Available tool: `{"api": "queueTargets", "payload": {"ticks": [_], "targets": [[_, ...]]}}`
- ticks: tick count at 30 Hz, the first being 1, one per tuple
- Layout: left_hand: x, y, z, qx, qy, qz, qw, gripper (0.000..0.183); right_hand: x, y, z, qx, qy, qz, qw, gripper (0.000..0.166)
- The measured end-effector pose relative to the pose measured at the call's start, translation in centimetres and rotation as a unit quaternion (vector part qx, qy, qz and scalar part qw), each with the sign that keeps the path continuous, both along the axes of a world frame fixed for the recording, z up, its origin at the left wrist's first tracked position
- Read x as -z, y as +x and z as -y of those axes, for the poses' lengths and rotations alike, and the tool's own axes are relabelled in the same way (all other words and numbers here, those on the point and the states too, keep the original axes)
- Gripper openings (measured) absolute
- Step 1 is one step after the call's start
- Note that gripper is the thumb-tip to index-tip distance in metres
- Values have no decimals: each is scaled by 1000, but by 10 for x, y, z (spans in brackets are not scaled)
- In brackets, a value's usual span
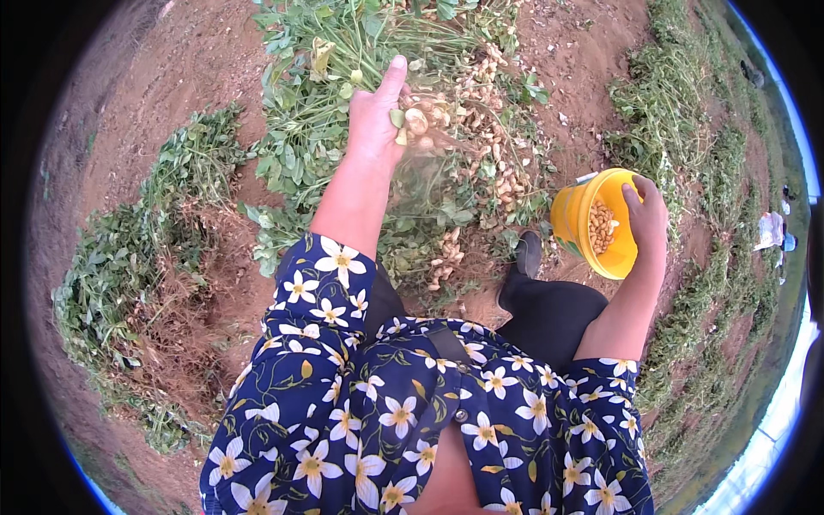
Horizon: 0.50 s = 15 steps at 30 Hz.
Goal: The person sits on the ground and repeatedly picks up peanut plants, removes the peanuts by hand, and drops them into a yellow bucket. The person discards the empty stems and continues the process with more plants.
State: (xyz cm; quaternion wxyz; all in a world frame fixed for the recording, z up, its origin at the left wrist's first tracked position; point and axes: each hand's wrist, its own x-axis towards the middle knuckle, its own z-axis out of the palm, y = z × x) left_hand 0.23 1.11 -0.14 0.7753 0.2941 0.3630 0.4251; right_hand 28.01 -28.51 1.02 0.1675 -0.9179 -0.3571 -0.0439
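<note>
At the upper middle, my left hand (380, 116) is closed around the base of a bunch of peanut plants (302, 129), thumb pointing up. Beside its palm hang unshelled peanuts (426, 119), partly blurred. More peanuts (496, 148) on roots lie just to the right, and a smaller cluster (447, 257) sits nearer my body. On the right, my right hand (647, 209) is over the far rim of a yellow plastic bucket (566, 209), fingers partly curled. Whether it grips the rim or holds anything is unclear. The bucket is tilted towards me, with loose peanuts (602, 226) inside.
A heap of uprooted peanut plants (122, 283) lies on the soil at the left. Rows of plants (656, 122) run along the right. My dark shoe (528, 254) is beside the bucket. Pale and blue objects (771, 232) stand far off at the right.
</note>
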Motion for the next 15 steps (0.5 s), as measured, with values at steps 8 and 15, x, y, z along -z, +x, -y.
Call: {"api": "queueTargets", "payload": {"ticks": [8, 15], "targets": [[21, 13, 18, 28, -26, -71, 997, 46, -31, -177, -125, -344, 162, -35, 924, 48], [27, 22, 25, 41, 9, -67, 997, 48, 2, -184, -156, -340, 90, -3, 936, 61]]}}
